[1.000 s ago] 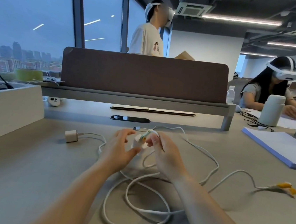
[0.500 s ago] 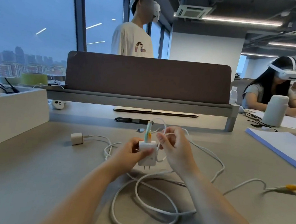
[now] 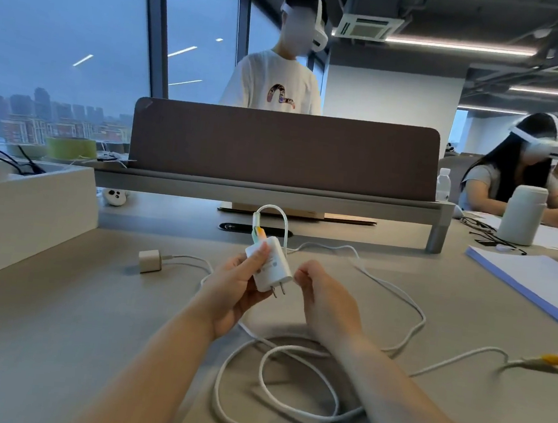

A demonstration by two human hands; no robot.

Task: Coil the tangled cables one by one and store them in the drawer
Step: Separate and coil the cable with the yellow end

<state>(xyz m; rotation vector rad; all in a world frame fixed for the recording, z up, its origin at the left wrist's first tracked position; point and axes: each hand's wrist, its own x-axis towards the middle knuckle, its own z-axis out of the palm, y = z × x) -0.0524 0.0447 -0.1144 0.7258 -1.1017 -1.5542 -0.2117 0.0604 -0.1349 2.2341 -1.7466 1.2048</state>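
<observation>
Holding a white charger [image 3: 271, 269] above the bench [image 3: 50, 342], the left hand [image 3: 232, 296] grips its body, with the prongs pointing down toward the viewer. A white cable [image 3: 218, 384] plugs into the charger's top, arches over, and trails down into loose loops on the bench beneath both forearms. The right hand [image 3: 326, 302] sits just beside the prongs with its fingers curled; whether it pinches anything cannot be told. A smaller charger [image 3: 150, 261] lies on the bench to the left. Yellow-tipped connectors [image 3: 557, 364] lie at far right.
</observation>
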